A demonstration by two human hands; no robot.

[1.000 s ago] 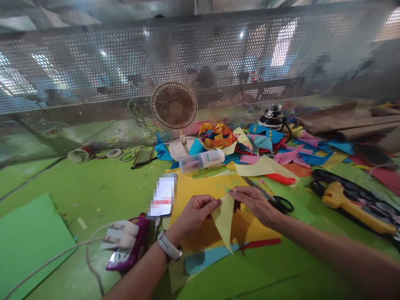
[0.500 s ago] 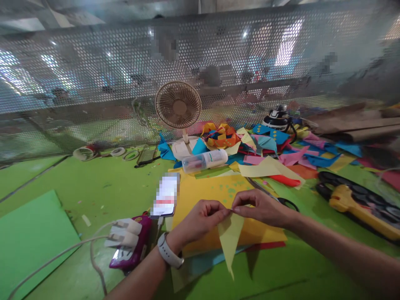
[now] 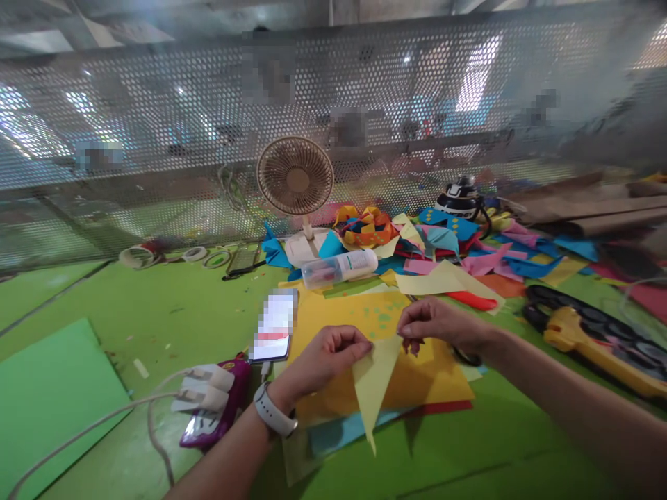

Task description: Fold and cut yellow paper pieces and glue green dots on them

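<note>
Lying flat at the left of the green bench (image 3: 171, 305), a light-green paper sheet (image 3: 62, 403) rests near a purple plastic power block (image 3: 237, 389) bearing white plugs (image 3: 206, 385). Further right, the left hand (image 3: 331, 357) pinches the upper left of a pale-yellow paper triangle (image 3: 376, 382), point down over a deep-yellow sheet (image 3: 333, 305). The right hand (image 3: 440, 325) has its fingertips close together at the opposite corner; whether they grip, I cannot tell. Uneven pulling between the hands could crease or tear the thin paper.
</note>
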